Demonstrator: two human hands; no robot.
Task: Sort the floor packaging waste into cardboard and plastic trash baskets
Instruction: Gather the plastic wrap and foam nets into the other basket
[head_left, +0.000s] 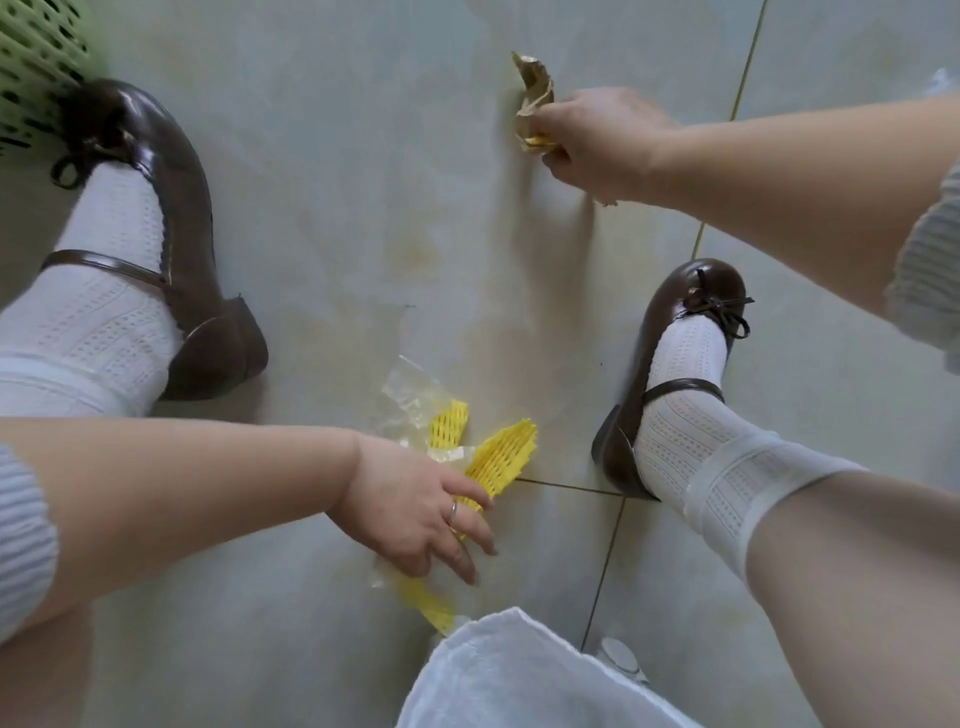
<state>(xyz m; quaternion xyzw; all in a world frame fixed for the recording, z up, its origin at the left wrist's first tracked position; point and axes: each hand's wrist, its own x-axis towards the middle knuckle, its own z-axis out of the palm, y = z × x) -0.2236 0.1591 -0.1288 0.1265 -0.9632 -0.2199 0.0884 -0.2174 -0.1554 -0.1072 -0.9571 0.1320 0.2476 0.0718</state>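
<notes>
White fabric of a garment (514, 675) filled the bottom centre of the view, nearest the camera. Just above it, the left hand (415, 514), bearing a ring, reached down with its fingers spread and loosely bent over a strip of yellow foam netting (501, 460) that lay on the tiled floor (363, 182); the fingertips touched the netting, but whether they gripped it could not be told. Clear plastic film (410, 400) lay crumpled beside and partly under the netting, and a further length of yellow netting (421, 597) extended below the hand toward the garment. Right hand (597, 140), higher in the view, had its fingers curled tightly round a crumpled piece of brown cardboard (532, 88), whose free end projected up and to the left of the fist; a yellow scrap was pinched together with it at the fingers. This cardboard was held clear above the floor, well apart from the plastic pile. Both feet stood on the floor in brown strapped shoes, the left shoe (171, 218) at upper left and the right shoe (675, 332) at centre right, each worn over a white knitted sock. A pale green perforated basket (36, 67) occupied the upper left corner, just beside the toe of the left shoe. Dark grout lines crossed the tiles at the right.
</notes>
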